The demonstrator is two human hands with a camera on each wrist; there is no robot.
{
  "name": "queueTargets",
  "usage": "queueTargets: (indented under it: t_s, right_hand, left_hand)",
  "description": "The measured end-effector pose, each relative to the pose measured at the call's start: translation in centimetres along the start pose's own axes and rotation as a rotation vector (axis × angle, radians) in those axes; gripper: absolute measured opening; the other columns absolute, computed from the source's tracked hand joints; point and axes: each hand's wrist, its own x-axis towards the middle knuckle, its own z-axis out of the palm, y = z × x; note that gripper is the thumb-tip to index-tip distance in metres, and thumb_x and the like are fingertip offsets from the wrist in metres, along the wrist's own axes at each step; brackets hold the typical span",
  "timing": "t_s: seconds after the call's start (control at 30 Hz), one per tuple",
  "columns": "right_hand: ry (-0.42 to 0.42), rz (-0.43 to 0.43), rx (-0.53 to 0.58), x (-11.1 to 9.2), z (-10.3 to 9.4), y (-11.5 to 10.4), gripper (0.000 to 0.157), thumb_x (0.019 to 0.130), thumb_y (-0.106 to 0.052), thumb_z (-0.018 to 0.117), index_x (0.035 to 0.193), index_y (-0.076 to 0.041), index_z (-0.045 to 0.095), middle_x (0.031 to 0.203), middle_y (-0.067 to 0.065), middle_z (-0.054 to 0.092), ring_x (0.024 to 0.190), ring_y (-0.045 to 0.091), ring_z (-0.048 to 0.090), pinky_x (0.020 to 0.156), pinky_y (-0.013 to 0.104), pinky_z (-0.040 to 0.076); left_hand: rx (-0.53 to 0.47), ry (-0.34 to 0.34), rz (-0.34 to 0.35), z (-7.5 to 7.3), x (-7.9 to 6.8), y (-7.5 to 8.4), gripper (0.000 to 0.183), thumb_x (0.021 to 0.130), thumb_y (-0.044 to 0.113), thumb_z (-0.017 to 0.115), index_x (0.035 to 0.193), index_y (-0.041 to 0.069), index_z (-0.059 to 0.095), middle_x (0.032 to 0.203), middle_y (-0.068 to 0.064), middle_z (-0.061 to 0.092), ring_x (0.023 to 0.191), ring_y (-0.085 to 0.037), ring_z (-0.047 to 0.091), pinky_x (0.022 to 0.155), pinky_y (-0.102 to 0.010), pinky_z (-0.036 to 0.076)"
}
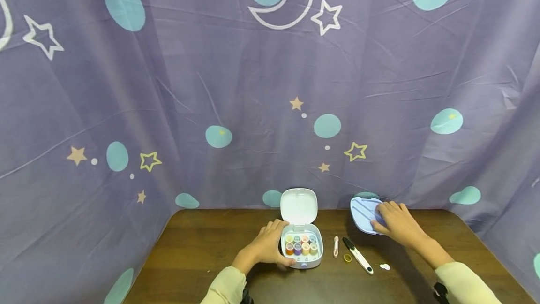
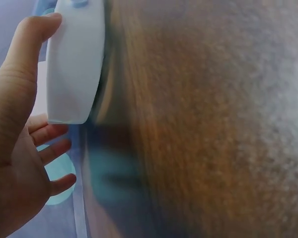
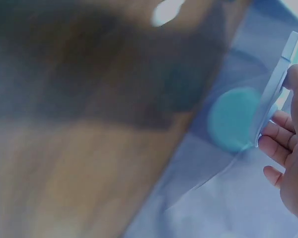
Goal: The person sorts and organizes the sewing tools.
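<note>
A small white sewing box point(image 1: 311, 263) stands on the table with its lid point(image 1: 298, 206) raised; two rows of coloured thread spools point(image 1: 297, 248) sit inside. My left hand point(image 1: 266, 244) grips the box's left side, thumb on the front wall and fingers toward the back. In the left wrist view the thumb point(image 2: 37, 34) presses the white wall point(image 2: 74, 69), while the lower fingers are spread off it. My right hand point(image 1: 400, 225) pinches a light-blue tray point(image 1: 362, 215) by its right side, held tilted above the table. Its edge point(image 3: 274, 94) shows in the right wrist view.
Between the hands lie a slim white tool point(image 1: 360, 259) with a dark end, a pale bundled cord point(image 1: 335, 247), a small yellow ring point(image 1: 348, 258) and a little white piece point(image 1: 385, 266). A purple patterned curtain point(image 1: 261, 163) hangs behind the brown table point(image 1: 202, 247).
</note>
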Motion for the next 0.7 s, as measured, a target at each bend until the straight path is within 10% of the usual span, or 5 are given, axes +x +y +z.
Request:
queueTargets:
  t_s: [0.7]
  right_hand:
    - [0.010, -0.148, 0.061, 6.3, -0.9, -12.0, 0.032, 0.083, -0.037, 0.076, 0.093, -0.010, 0.063, 0.079, -0.008, 0.051, 0.074, 0.008, 0.038, 0.068, 0.026, 0.031]
  left_hand:
    - [-0.085, -0.005, -0.024, -0.8, -1.0, -0.6, 0.097, 0.064, 0.049, 0.092, 0.140, 0.006, 0.049, 0.124, -0.002, 0.056, 0.111, -0.014, 0.046, 0.098, -0.036, 0.043]
